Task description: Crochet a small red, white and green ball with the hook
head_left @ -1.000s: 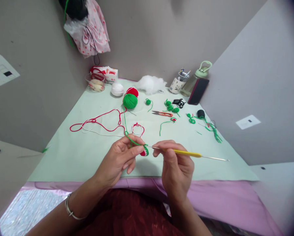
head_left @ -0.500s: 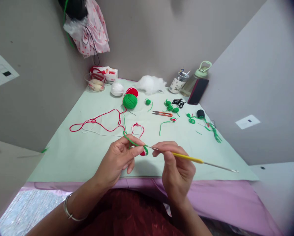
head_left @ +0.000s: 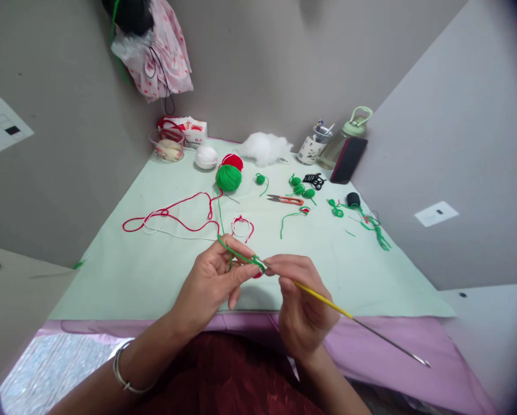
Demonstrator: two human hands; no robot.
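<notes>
Between thumb and fingers, my left hand (head_left: 215, 279) pinches a small crochet piece (head_left: 258, 274) in red with a green edge. Green yarn (head_left: 234, 252) runs over the left index finger and back to the green yarn ball (head_left: 229, 178). My right hand (head_left: 305, 305) is closed round a crochet hook (head_left: 323, 298) with a yellow handle and metal ends. The hook's working tip meets the green edge of the piece; its other end slants down to the right, past the table's front edge.
Loose red and white yarn (head_left: 176, 215) lies to the left. Orange-handled thread snips (head_left: 285, 200), small green crochet pieces (head_left: 299, 189) and white stuffing (head_left: 265, 148) are further back. A phone (head_left: 348, 160) leans against a bottle (head_left: 342, 135) at the back right.
The hook has tilted, its free end swinging down and slightly right. My right hand has turned with it and come closer to my left; the crochet piece has shifted slightly right.
</notes>
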